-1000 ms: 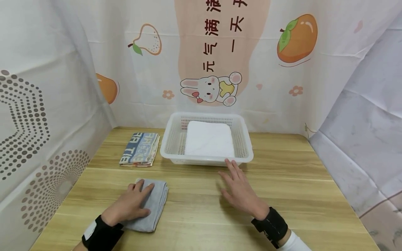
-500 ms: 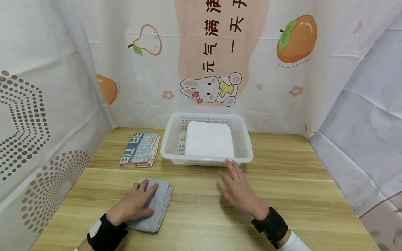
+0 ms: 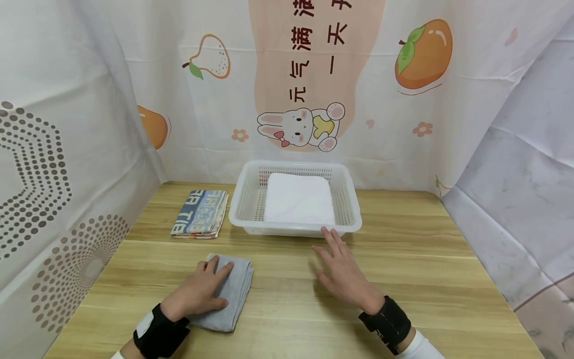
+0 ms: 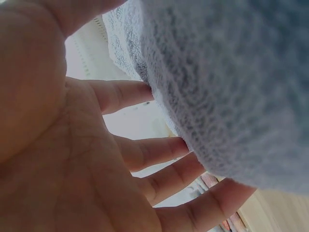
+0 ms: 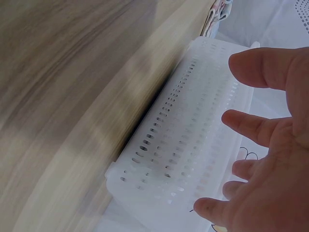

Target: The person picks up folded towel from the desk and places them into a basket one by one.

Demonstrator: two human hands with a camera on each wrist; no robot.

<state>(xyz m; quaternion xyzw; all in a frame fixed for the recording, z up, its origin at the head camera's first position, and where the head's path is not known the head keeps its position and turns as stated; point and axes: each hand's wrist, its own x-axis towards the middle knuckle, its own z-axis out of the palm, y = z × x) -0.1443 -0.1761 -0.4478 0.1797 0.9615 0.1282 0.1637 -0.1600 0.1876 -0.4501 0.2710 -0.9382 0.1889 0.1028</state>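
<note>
A folded grey towel (image 3: pixel 233 294) lies on the table at the left front, its terry weave close up in the left wrist view. My left hand (image 3: pixel 199 291) rests on top of it with fingers spread and fairly straight; in the left wrist view the fingertips touch the towel. Near the front rim of a white perforated plastic basket (image 3: pixel 287 230), my right hand (image 3: pixel 343 274) holds its fingers spread, with nothing in them. Whether its fingertips touch the rim I cannot tell. Inside the basket sits a folded white towel (image 3: pixel 298 199).
A folded blue-and-cream patterned cloth (image 3: pixel 200 214) lies left of the basket. The wooden table (image 3: pixel 403 249) is bounded by a printed curtain (image 3: pixel 215 99) at the back and hanging cloth on both sides.
The grey towel has slid to the right across the table together with my left hand. My right hand, the basket and the patterned cloth have stayed where they were.
</note>
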